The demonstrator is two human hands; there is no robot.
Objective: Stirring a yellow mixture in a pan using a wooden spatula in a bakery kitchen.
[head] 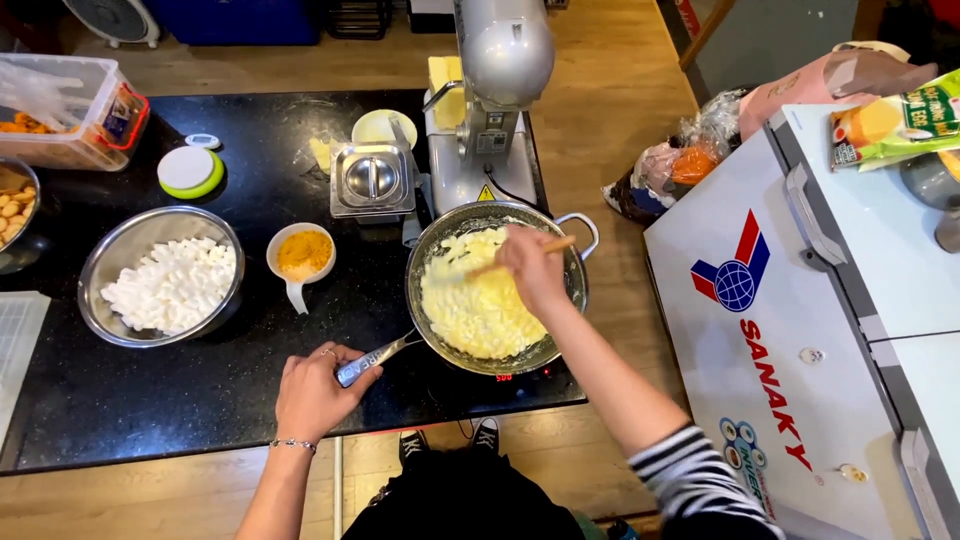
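Observation:
A steel pan [575,290] sits on a cooktop at the black counter's right end, filled with pale yellow melting butter and white chunks [475,300]. My left hand [315,390] grips the pan's metal handle [372,357] at the counter's front. My right hand [532,265] is over the pan, closed around a wooden utensil [557,245] whose end dips into the mixture.
On the black counter [200,400]: a steel bowl of white marshmallows [165,285], a small white cup of orange powder [303,255], a steel lidded container [372,180], a stand mixer [495,90], a plastic box [70,110]. A white chest freezer [800,330] stands at right.

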